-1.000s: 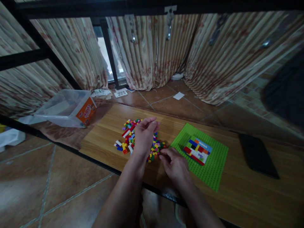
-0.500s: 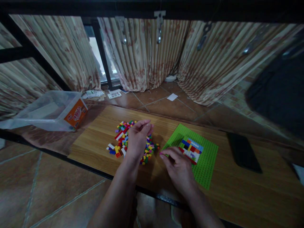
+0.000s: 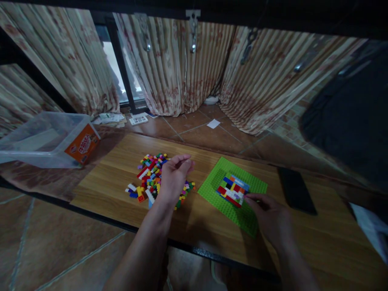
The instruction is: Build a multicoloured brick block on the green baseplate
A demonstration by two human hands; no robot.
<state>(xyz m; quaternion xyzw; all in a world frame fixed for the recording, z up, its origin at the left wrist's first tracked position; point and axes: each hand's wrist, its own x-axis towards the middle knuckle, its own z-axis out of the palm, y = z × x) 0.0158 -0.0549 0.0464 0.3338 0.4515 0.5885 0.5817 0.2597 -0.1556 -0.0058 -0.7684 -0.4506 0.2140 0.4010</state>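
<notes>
Head view: a wooden board (image 3: 115,173) lies across a dark frame, over a tiled floor. On the board sits a heap of small coloured bricks (image 3: 148,180), and the left hand (image 3: 172,180) hovers directly above the near right part of that heap, palm down, fingers loosely curled with the tips drawn towards the thumb; whether a brick sits between them cannot be told. To the right of the heap, apart from it, lies a green baseplate (image 3: 242,216) carrying a small flat block of joined bricks (image 3: 232,190) in red, blue, yellow, white and green. The right hand (image 3: 271,218) rests over the near right part of the baseplate, its fingertips (image 3: 250,198) brought together right at the near right corner of the built block. They look pinched, but it is too dim to say whether a brick is held or whether they merely touch the block's edge.

Judging from this, the work stands at the placing step: a piece being brought to or pressed onto the built block, while the other hand waits at the supply. The next move calls for lining up studs squarely with the block's edge and pressing straight down.

A black phone-like slab (image 3: 295,190) lies further right on the board. A clear plastic tub (image 3: 45,139) with an orange label lies on its side at far left. Striped curtains (image 3: 182,68) hang behind.
</notes>
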